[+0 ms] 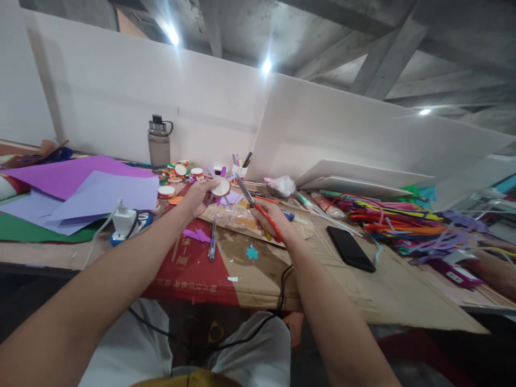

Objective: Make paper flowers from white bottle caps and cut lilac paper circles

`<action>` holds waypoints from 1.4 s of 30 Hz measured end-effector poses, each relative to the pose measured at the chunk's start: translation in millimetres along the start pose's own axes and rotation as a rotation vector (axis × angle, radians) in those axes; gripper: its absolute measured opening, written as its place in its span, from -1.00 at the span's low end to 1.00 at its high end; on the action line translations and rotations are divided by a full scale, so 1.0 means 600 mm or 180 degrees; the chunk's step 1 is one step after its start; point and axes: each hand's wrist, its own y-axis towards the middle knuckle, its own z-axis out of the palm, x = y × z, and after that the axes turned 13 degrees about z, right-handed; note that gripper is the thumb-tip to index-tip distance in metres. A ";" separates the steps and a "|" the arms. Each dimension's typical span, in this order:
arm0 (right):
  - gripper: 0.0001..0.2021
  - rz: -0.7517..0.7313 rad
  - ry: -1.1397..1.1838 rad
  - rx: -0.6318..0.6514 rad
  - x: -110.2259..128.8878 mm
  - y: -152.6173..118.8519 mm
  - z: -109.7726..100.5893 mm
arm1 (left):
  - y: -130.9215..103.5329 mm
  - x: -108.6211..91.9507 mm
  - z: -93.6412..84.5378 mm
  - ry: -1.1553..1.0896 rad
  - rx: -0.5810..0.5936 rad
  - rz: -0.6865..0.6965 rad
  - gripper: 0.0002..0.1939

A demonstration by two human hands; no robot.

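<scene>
My left hand (200, 196) grips a round white disc (221, 186) with purple paper strips sticking out around its edge. Held in my right hand (269, 217) is a pair of scissors (273, 224) with red-orange handles, its blades pointing up and left beside the disc. Whether the blades touch a strip I cannot tell. Below the hands lie purple paper scraps (197, 235), a pen (212, 242) and a small blue flower-shaped cutout (252, 252) on the cardboard (258, 285).
Purple sheets (80, 177) and a white charger (124, 221) lie left. A water bottle (159, 142) and pen cup (240, 171) stand behind. To the right are a black phone (350, 248), colourful pipe cleaners (395, 215) and another person's hand (497, 266).
</scene>
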 end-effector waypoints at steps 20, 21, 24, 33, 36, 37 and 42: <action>-0.87 0.0039 -0.0263 -0.0191 0.013 -0.009 0.004 | 0.002 0.008 -0.002 0.0078 0.0020 -0.0028 -0.84; -0.87 0.0039 -0.0278 -0.0200 0.013 -0.009 0.004 | 0.002 0.008 -0.002 0.0080 0.0023 -0.0028 -0.84; -0.88 0.0038 -0.0263 -0.0191 0.013 -0.008 0.004 | 0.001 0.007 -0.002 0.0074 0.0026 -0.0045 -0.84; -0.86 0.0042 -0.0248 -0.0181 0.016 -0.011 0.003 | 0.002 0.008 -0.004 0.0053 0.0095 -0.0032 -0.85; -0.84 0.0021 -0.0239 -0.0152 0.017 -0.012 0.003 | -0.002 0.004 0.000 0.0101 0.0087 -0.0046 -0.85; -0.83 0.0015 -0.0242 -0.0159 0.016 -0.012 0.003 | -0.003 0.002 0.002 0.0137 0.0069 -0.0040 -0.85; -0.79 0.0121 -0.0139 -0.0241 0.010 -0.006 0.002 | -0.005 -0.003 0.004 0.0301 0.0051 0.0103 -0.80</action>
